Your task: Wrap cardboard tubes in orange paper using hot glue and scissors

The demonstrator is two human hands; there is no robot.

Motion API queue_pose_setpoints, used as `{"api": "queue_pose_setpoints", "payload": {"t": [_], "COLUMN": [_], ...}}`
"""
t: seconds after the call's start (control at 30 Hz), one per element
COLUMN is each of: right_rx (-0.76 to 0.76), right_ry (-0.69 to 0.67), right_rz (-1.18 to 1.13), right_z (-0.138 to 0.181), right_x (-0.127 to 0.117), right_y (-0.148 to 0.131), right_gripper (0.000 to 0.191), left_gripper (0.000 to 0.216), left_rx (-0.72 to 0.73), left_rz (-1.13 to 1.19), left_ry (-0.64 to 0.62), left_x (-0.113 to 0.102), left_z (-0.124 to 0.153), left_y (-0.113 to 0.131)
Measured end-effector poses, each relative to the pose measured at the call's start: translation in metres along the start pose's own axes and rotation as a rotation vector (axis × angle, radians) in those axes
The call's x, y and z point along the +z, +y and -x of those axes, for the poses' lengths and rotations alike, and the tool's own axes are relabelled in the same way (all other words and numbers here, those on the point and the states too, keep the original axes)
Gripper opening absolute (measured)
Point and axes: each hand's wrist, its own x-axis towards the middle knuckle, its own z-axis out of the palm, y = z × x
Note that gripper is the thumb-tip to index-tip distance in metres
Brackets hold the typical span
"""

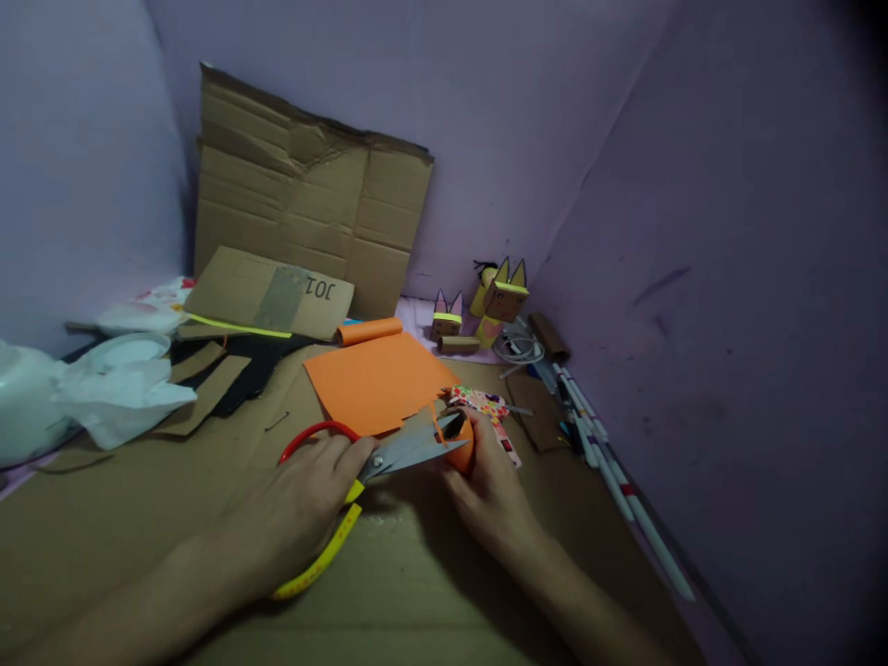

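Her left hand (305, 504) grips the scissors (388, 453), blades biting the small orange paper piece (463, 451) pinched in the right hand (489, 490). The cut looks barely begun; the big orange sheet (375, 379) lies beside.

Single head view, looking forward and down, close over cardboard floor (173, 499), facing room corner.

The scene is dim and purplish, with soft light from about 10 o'clock and no glare. The left hand (305, 504) and right hand (489, 490) cast faint shadows toward 6 o'clock on the cardboard sheet (139, 499). Corners darken at 3 to 5 o'clock, edges bend and detail is slightly soft.
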Motion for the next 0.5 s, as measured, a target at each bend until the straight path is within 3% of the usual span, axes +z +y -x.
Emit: {"api": "queue_pose_setpoints", "payload": {"t": [0.3, 0.5], "right_rx": [0.038, 0.053], "right_ry": [0.015, 0.022], "right_rz": [0.000, -0.041], "right_z": [-0.0002, 0.0018], "right_x": [0.0011, 0.0009], "right_y": [-0.0014, -0.0012], "right_gripper": [0.048, 0.052], "left_gripper": [0.047, 0.042], "left_rx": [0.034, 0.069], "left_rz": [0.011, 0.058], "left_ry": [-0.020, 0.042], "left_x": [-0.0054, -0.0021], "left_z": [0.0022, 0.0024], "left_y": [0.0023, 0.0001]}}
